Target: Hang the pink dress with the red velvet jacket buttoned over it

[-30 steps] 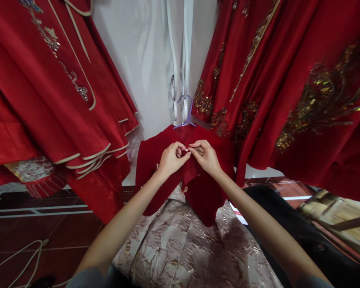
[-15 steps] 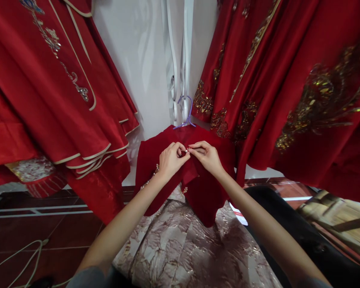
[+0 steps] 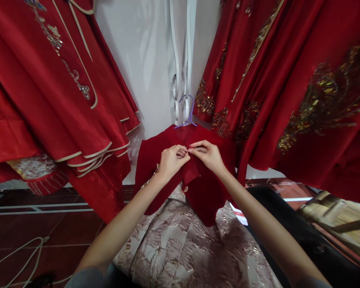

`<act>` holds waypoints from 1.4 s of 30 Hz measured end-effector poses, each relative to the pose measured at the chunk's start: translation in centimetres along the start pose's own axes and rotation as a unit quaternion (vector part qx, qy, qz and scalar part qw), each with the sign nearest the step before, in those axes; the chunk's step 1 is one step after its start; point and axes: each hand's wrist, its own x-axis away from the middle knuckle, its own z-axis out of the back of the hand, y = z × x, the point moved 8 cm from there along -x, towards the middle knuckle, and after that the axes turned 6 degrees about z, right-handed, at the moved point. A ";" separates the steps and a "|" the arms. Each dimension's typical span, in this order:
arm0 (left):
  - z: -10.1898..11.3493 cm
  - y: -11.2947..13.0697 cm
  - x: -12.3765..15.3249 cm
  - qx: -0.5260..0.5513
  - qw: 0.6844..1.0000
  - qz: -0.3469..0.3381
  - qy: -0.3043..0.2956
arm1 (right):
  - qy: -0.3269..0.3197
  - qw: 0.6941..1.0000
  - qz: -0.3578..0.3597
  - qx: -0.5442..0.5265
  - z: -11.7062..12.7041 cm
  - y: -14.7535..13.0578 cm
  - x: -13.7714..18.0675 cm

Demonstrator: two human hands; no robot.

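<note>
A red velvet jacket with beaded trim hangs before me on a purple hanger. My left hand is closed in a pinch at the jacket's front opening, just below the neck. Against it, almost fingertip to fingertip, my right hand pinches the other side of the opening. A small red and pale fastening shows between the fingers, too small to make out fully. Below the jacket's hem spreads a silvery-pink brocade skirt with a raised leaf pattern.
Red garments with cream piping hang at the left, and red gowns with gold sequins at the right. A white cabinet door stands behind. White cable lies on the tiled floor; a black covered thing is at lower right.
The left fingers have curled and shifted slightly at the fastening, while the right hand keeps its pinch. The whole view has moved a little; the jacket hangs as before.
</note>
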 end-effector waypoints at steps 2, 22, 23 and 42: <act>-0.1 -0.2 0.0 0.013 1.000 0.011 0.003 | -0.001 1.000 -0.001 0.006 0.0 0.0 0.0; 2.5 -1.6 3.9 -0.048 0.995 -0.001 0.086 | 0.038 0.972 0.084 0.217 -1.4 -0.2 7.1; 3.2 -1.8 4.0 -0.061 0.993 0.001 0.104 | 0.036 0.968 0.072 0.237 -1.4 0.2 7.5; 4.3 -9.4 6.3 -0.085 0.987 0.121 0.056 | -0.017 0.997 -0.026 0.076 1.6 -5.5 3.8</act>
